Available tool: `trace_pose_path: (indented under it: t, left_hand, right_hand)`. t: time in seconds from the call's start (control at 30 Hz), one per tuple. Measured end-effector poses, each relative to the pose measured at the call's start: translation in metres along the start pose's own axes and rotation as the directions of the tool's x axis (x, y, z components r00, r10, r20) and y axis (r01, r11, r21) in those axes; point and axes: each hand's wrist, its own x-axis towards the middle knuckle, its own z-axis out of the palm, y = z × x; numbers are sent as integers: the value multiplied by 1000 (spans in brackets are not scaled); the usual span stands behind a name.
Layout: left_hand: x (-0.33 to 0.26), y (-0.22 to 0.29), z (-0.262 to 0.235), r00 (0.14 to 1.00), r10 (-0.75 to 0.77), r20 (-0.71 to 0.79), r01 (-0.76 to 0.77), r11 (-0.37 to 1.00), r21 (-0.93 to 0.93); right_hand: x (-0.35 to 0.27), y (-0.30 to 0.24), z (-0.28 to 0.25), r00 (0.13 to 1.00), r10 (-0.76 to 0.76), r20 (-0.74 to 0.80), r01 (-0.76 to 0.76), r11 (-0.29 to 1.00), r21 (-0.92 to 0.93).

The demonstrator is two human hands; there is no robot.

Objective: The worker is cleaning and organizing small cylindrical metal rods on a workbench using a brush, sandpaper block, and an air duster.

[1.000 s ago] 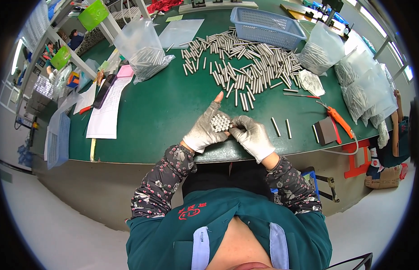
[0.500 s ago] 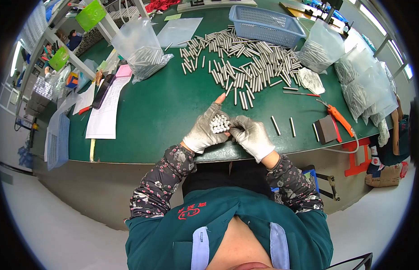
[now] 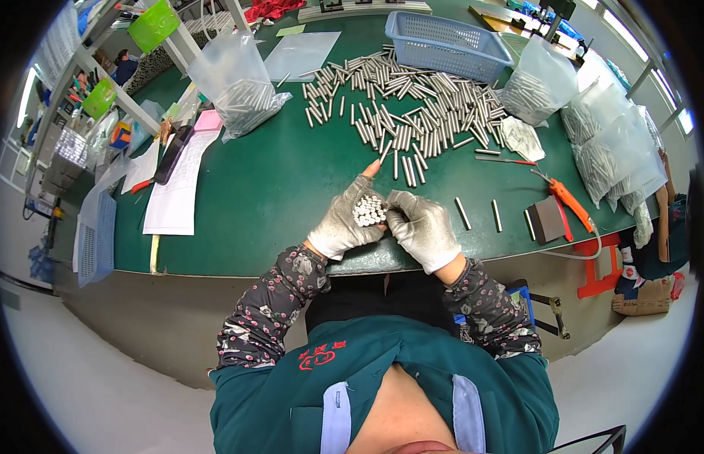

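Observation:
My left hand [image 3: 341, 221], in a worn pale glove with bare fingertips, is closed round a bundle of metal pins [image 3: 369, 211]. Their round, shiny ends face up in a tight cluster. At the bundle's right edge is my right hand [image 3: 426, 231], gloved too, its fingers curled and pinched together. What lies between those fingertips is hidden. Beyond my hands spreads a large heap of loose steel pins [image 3: 435, 102] on the green table [image 3: 254, 189]. Two single pins, a nearer one [image 3: 462, 213] and another [image 3: 496, 216], lie right of my right hand.
A blue plastic basket [image 3: 446, 45] stands behind the heap. Bags of pins stand left [image 3: 242, 94] and right [image 3: 613, 144]. An orange-handled tool [image 3: 571, 203] with a cord lies near a dark grey block [image 3: 546, 219]. Papers [image 3: 174, 189] and a dark phone-like device [image 3: 173, 155] lie left.
My right hand has shifted slightly at the bundle's edge, its fingers a little higher. One loose pin to the right has moved slightly rightward. My left hand stays nearly still.

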Motion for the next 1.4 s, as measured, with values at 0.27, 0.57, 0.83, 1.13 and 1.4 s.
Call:
trace_pose_path:
  t: [0.27, 0.57, 0.83, 1.13, 1.4]
  left_hand:
    - [0, 3, 2, 999, -34, -11, 34, 999, -16]
    - [1, 1, 1, 999, -38, 0, 38, 999, 39]
    - [1, 2, 0, 1000, -23, 2, 23, 1000, 18]
    - [1, 5, 2, 999, -39, -8, 39, 999, 12]
    - [1, 1, -1, 1000, -4, -13, 4, 999, 33]
  right_hand:
    - [-6, -3, -2, 996, 43, -73, -38, 996, 80]
    - [5, 21, -61, 953, 263, 150, -164, 865, -474]
    - [4, 16, -61, 977, 175, 121, -104, 889, -446]
    - [1, 8, -8, 969, 163, 186, -193, 968, 159]
    - [6, -8, -13, 997, 31, 76, -39, 994, 103]
